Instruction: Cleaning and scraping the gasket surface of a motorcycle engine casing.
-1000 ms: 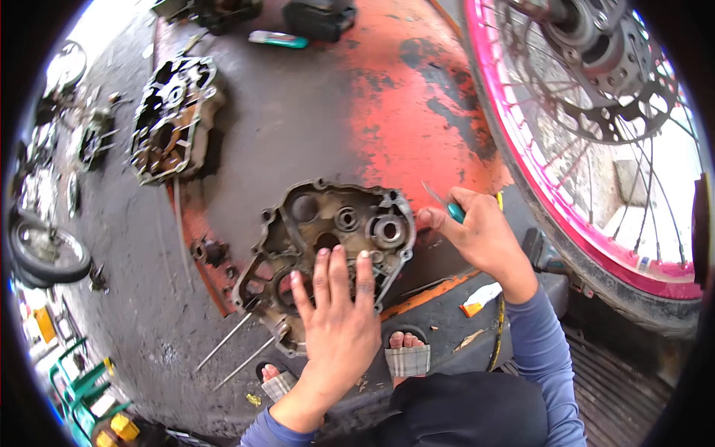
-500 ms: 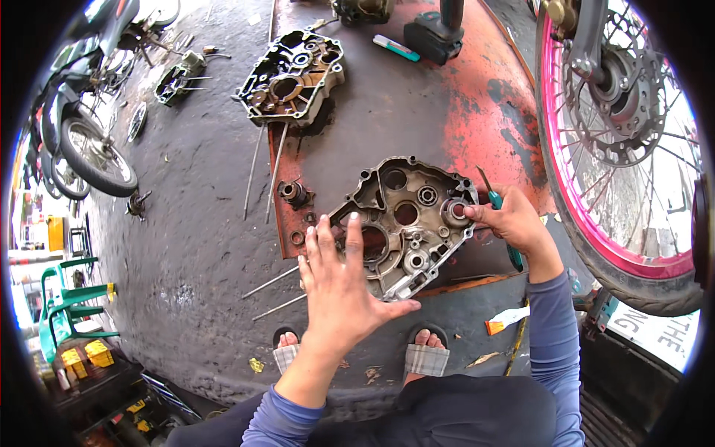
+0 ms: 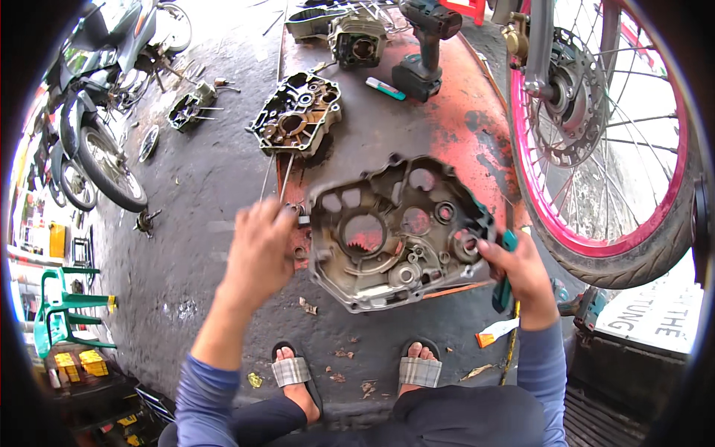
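Tilted up above the red metal sheet is a grey crankcase half (image 3: 417, 277), with round bores and bearing seats facing me. My left hand (image 3: 259, 249) is closed at its left end, where the long studs stick out; the fingers are blurred and appear to grip a stud. My right hand (image 3: 521, 279) pinches the right edge beside a bearing seat, thumb on the inner face. That same hand also holds a teal utility knife (image 3: 503, 294) against the palm; its blade cannot be made out now.
Another crankcase half (image 3: 328, 128) lies farther off on the red sheet (image 3: 473, 93), near a cylinder block (image 3: 356, 46), a cordless drill (image 3: 421, 56) and a marker (image 3: 385, 89). A pink-rimmed wheel (image 3: 525, 179) stands close on the right. A glue tube (image 3: 497, 332) lies near my right foot.
The crankcase half has been lifted and tilted toward me. My left hand has gone from spread over its face to closed at its left end; my right hand keeps the knife.
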`<state>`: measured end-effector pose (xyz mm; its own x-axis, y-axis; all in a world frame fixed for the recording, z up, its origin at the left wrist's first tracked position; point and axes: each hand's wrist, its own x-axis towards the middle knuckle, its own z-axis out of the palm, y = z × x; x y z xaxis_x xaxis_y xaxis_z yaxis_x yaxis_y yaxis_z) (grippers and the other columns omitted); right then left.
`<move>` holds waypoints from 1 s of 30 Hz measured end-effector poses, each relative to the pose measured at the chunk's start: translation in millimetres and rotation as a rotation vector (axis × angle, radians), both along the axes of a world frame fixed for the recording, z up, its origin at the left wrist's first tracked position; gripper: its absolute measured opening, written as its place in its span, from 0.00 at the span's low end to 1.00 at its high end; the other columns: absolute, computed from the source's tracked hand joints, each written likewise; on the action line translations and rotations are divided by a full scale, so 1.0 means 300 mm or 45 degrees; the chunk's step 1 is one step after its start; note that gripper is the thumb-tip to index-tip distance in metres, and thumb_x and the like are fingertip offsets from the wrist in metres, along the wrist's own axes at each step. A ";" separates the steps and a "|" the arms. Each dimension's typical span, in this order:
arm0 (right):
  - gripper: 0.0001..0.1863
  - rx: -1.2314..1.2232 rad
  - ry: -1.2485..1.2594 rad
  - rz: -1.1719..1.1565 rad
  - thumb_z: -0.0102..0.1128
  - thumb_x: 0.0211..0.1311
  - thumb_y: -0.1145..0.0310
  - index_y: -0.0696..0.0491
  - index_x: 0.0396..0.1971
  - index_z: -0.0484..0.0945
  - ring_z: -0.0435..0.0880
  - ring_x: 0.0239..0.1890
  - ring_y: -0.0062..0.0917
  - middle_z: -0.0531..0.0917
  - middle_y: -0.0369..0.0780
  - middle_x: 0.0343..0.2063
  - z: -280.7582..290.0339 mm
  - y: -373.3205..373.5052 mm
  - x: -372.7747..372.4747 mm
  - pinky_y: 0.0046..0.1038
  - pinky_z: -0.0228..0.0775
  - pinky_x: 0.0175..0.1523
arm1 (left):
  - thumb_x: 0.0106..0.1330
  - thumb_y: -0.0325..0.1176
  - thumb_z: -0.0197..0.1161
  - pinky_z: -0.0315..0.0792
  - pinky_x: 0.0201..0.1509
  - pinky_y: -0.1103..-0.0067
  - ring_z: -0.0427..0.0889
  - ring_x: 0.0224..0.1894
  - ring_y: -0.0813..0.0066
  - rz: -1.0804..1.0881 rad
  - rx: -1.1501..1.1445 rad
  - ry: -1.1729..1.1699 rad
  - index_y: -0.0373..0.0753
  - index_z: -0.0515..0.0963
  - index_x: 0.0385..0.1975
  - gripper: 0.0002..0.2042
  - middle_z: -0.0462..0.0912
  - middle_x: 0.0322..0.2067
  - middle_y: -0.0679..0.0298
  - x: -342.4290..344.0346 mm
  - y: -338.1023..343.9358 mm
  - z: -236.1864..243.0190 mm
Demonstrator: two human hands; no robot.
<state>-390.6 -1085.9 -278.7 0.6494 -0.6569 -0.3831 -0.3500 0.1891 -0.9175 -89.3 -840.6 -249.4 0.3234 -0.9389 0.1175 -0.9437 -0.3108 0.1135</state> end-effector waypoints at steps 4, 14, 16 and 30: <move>0.20 0.245 -0.193 -0.319 0.78 0.54 0.63 0.56 0.40 0.77 0.71 0.20 0.12 0.77 0.30 0.24 0.071 0.176 -0.139 0.18 0.63 0.25 | 0.58 0.24 0.57 0.65 0.60 0.63 0.76 0.50 0.57 -0.433 -0.139 -0.212 0.38 0.74 0.42 0.12 0.74 0.40 0.58 0.141 -0.306 0.084; 0.33 1.039 -0.773 -0.534 0.62 0.62 0.83 0.58 0.67 0.63 0.64 0.22 0.09 0.71 0.43 0.67 -0.204 0.407 -0.189 0.17 0.65 0.29 | 0.63 0.24 0.55 0.59 0.76 0.60 0.74 0.60 0.61 -0.968 0.156 -0.283 0.41 0.73 0.50 0.14 0.75 0.48 0.60 0.130 -0.894 -0.285; 0.37 1.033 -0.814 -0.511 0.62 0.62 0.82 0.57 0.71 0.59 0.64 0.22 0.09 0.69 0.43 0.69 -0.229 0.400 -0.156 0.17 0.65 0.29 | 0.63 0.24 0.55 0.60 0.75 0.60 0.74 0.62 0.61 -0.972 0.116 -0.367 0.42 0.74 0.50 0.15 0.75 0.49 0.59 0.152 -0.931 -0.318; 0.23 0.792 -0.205 -0.357 0.69 0.65 0.68 0.60 0.57 0.76 0.75 0.25 0.10 0.86 0.40 0.50 -0.133 0.305 -0.222 0.16 0.71 0.31 | 0.67 0.28 0.54 0.62 0.75 0.60 0.74 0.62 0.62 -1.066 0.099 -0.475 0.46 0.76 0.54 0.16 0.75 0.50 0.60 0.176 -0.977 -0.356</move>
